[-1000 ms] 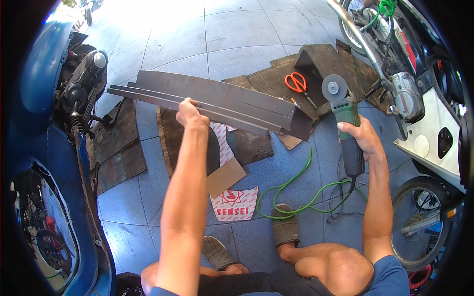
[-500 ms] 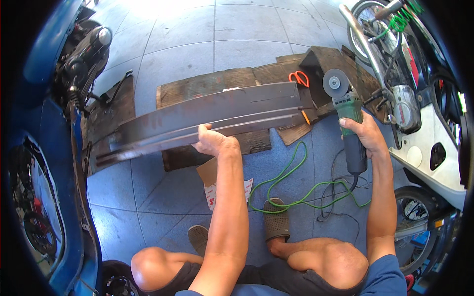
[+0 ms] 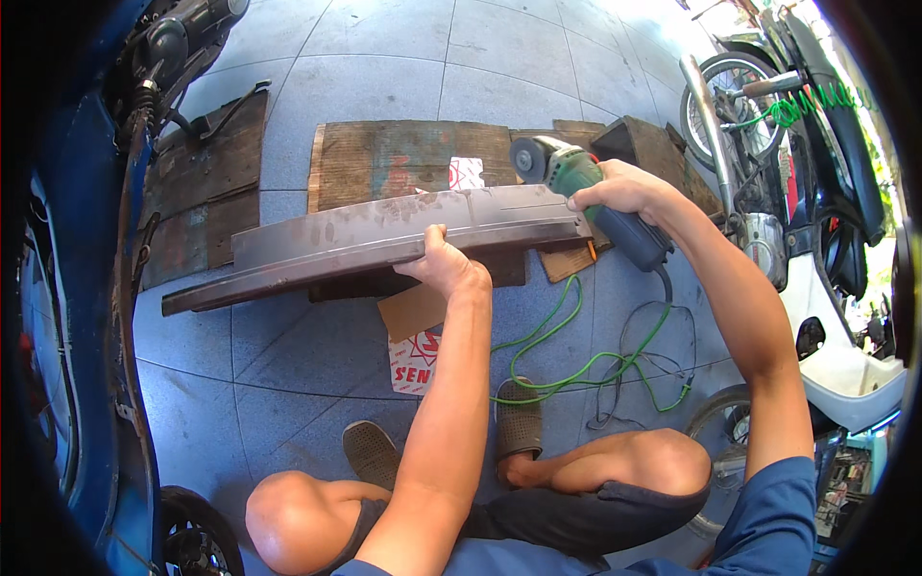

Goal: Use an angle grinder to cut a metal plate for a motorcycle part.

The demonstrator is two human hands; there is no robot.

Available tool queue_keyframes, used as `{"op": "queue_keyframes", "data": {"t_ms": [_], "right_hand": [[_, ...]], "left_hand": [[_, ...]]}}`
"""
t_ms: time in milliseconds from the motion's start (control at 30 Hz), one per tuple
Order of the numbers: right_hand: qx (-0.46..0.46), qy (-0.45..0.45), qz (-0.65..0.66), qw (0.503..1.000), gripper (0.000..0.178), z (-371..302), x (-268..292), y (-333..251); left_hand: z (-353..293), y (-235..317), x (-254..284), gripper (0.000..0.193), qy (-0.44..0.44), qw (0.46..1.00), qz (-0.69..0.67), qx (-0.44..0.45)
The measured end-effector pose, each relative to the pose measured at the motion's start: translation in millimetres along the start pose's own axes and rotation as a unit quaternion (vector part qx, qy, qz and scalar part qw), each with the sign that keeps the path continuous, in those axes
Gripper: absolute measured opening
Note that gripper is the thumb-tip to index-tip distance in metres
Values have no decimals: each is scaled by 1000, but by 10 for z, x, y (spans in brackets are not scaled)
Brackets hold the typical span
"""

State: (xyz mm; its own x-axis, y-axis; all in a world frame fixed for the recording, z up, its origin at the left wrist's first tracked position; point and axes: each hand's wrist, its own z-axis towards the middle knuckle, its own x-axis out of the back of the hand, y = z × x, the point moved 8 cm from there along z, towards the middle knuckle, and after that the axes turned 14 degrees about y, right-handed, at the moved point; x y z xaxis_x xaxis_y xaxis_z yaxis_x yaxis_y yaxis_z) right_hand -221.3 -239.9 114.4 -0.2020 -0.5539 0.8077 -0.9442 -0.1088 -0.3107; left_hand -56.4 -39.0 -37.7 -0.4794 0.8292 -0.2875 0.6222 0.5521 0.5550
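A long dark-grey folded metal panel (image 3: 336, 230) lies lengthwise in front of me, a ridge running along its near side. My left hand (image 3: 449, 265) is closed around its near edge, about the middle, thumb on top. In my right hand (image 3: 622, 188) is a green and black angle grinder (image 3: 574, 171), gripped around the body above the panel's right end. The grinder's round disc (image 3: 526, 159) points left, just beyond the panel's far edge; whether it touches anything cannot be told. By the panel's right end shows a small orange object (image 3: 592, 252).
Worn wooden boards (image 3: 413, 149) lie under and behind the panel. A green cord (image 3: 547, 384) winds over the tiles beside my sandal (image 3: 519, 422). Cardboard (image 3: 413, 312) lies near my left forearm. A blue vehicle body (image 3: 72, 336) flanks the left, a motorcycle (image 3: 768, 230) the right.
My right hand has brought the grinder leftward, turning its disc from upward to left. The panel's near edge has tipped, its left end now lower left. The red-handled scissors are out of sight.
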Motion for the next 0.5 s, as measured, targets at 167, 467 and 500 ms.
{"op": "queue_keyframes", "data": {"t_ms": [167, 467, 500], "right_hand": [[-17, -13, -73, 997, 46, 311, -233, -65], [-76, -29, -84, 993, 50, 413, -403, -108], [-73, -27, -90, 993, 50, 408, -402, -177]], "left_hand": [[52, 18, -65, 79, -42, 999, 0, -2], [57, 36, -43, 84, -57, 998, -2, -2], [78, 61, -51, 84, -63, 998, -3, -10]]}}
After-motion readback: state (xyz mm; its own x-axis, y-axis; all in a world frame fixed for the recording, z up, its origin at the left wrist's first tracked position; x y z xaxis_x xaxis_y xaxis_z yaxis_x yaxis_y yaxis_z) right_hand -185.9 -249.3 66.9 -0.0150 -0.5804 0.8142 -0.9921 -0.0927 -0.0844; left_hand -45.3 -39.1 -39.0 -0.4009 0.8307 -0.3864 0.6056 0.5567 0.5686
